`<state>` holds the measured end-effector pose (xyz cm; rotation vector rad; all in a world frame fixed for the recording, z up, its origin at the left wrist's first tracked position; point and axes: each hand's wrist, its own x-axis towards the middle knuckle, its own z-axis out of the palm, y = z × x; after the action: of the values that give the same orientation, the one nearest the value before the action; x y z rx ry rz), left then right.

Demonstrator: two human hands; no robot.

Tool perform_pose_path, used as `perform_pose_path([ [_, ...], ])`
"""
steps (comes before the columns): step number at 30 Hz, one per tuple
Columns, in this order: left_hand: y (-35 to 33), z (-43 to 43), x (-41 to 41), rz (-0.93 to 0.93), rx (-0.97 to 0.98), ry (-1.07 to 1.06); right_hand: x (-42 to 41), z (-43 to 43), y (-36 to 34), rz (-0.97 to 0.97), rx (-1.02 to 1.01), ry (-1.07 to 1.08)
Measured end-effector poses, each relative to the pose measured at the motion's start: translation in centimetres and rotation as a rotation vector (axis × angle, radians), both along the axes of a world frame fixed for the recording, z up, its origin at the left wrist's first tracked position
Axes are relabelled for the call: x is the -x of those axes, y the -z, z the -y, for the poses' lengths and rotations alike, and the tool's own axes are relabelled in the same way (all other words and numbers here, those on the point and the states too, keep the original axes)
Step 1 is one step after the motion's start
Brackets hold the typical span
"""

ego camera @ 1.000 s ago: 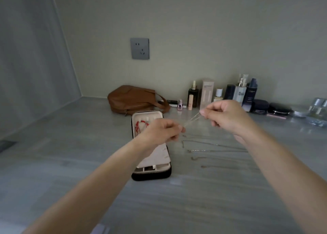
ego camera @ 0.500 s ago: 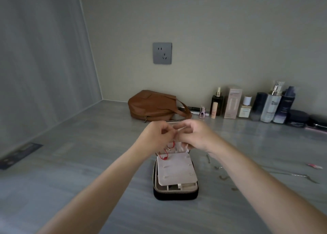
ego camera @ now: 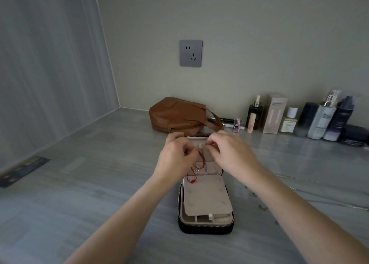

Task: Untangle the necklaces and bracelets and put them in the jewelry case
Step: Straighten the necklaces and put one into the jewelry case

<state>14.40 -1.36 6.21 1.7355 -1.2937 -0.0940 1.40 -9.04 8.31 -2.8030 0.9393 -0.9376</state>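
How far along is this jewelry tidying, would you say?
Partly done. A red cord bracelet and a small silver chain already lie in the open black zip-up jewelry case. The left hand and right hand pinch what looks like a fine chain at the tabs in its upper half. Several thin metal chains wait on the grey counter to the right.

Dim grey countertop (ego camera: 79,183) meets beige wall (ego camera: 249,44) bearing a grey socket (ego camera: 190,53).
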Motion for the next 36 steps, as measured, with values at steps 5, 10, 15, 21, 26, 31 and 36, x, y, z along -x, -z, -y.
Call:
perform_pose_path([
  [5, 1.2, 0.5, -0.2, 0.062, 0.08, -0.012, -0.5, 0.3, 0.6, 0.039, 0.275, 0.071],
  [10, 1.6, 0.4, 0.1, 0.138, 0.124, -0.047, -1.0, 0.2, 0.5, 0.091, 0.344, 0.172],
  [15, 1.8, 0.4, 0.2, 0.165, 0.107, -0.076, -1.5, 0.2, 0.7, 0.073, 0.233, 0.186],
  [21, 2.1, 0.5, 0.1, 0.181, 0.112, -0.053, -1.3, 0.7, 0.7, 0.093, -0.112, 0.208],
  [26, 2.4, 0.4, -0.2, 0.188, 0.115, -0.019, 0.1, 0.2, 0.9, 0.052, -0.155, 0.175],
  [31, 2.0, -0.8, 0.2, 0.17, 0.037, -0.017, 2.1, -1.1, 0.5, -0.104, -0.175, 0.151],
  [36, 1.3, -1.5, 0.4, 0.169, -0.057, -0.051, 7.4, -1.4, -0.4, -0.193, -0.221, 0.209],
])
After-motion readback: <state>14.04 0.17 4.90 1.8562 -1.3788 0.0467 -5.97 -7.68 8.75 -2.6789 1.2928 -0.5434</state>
